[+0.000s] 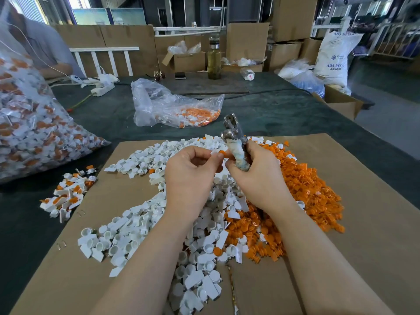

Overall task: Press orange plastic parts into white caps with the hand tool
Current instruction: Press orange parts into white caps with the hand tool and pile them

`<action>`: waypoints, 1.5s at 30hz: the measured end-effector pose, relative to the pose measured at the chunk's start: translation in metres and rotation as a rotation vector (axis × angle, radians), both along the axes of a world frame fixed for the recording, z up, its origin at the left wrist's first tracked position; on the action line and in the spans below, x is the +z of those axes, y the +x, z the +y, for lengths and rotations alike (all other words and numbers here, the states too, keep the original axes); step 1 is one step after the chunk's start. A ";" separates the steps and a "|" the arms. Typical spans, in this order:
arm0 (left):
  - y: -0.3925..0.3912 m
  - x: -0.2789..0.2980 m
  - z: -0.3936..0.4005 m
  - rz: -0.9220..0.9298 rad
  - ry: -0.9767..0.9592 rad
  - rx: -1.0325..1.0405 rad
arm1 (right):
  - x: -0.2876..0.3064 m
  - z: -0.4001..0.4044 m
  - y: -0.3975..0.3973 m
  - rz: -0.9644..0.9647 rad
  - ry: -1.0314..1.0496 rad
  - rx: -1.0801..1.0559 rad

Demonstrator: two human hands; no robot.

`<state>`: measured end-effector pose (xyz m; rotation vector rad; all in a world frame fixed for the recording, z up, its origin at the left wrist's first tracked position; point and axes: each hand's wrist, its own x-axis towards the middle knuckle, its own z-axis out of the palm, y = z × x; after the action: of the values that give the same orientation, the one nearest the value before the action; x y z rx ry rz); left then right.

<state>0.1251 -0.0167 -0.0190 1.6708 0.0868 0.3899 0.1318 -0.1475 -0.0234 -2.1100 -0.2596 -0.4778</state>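
Note:
My left hand [191, 176] pinches a white cap with an orange part [220, 153] between thumb and fingertips, held above the piles. My right hand [254, 173] grips the cloth-wrapped handle of a metal hand tool [234, 133], whose jaws point up and away. The two hands meet at the cap. Below them a heap of white caps [141, 219] spreads over a cardboard sheet [375, 201], and a heap of orange parts [306, 189] lies to the right.
A small pile of joined white-and-orange pieces [68, 194] lies at the cardboard's left edge. A large full plastic bag [29, 123] sits at far left, a smaller bag [175, 110] behind. A bottle [214, 57], power strip [102, 88], boxes and another person are at the back.

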 end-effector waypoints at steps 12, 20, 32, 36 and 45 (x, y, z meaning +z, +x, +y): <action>0.003 0.004 0.008 -0.047 -0.154 -0.052 | 0.007 -0.022 -0.002 0.277 -0.086 0.290; 0.003 0.006 0.010 -0.087 -0.156 -0.095 | 0.009 -0.021 -0.004 0.317 -0.103 0.291; 0.005 0.006 0.013 -0.073 -0.200 -0.152 | 0.007 -0.019 -0.003 0.324 -0.182 0.302; 0.005 0.006 0.013 -0.067 -0.217 -0.157 | 0.006 -0.019 -0.003 0.328 -0.180 0.305; 0.006 0.002 0.014 -0.066 -0.245 -0.177 | 0.007 -0.017 -0.004 0.319 -0.179 0.308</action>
<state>0.1311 -0.0031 -0.0170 1.4096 -0.0603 0.2877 0.1281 -0.1645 -0.0168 -2.2302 -0.4453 0.0664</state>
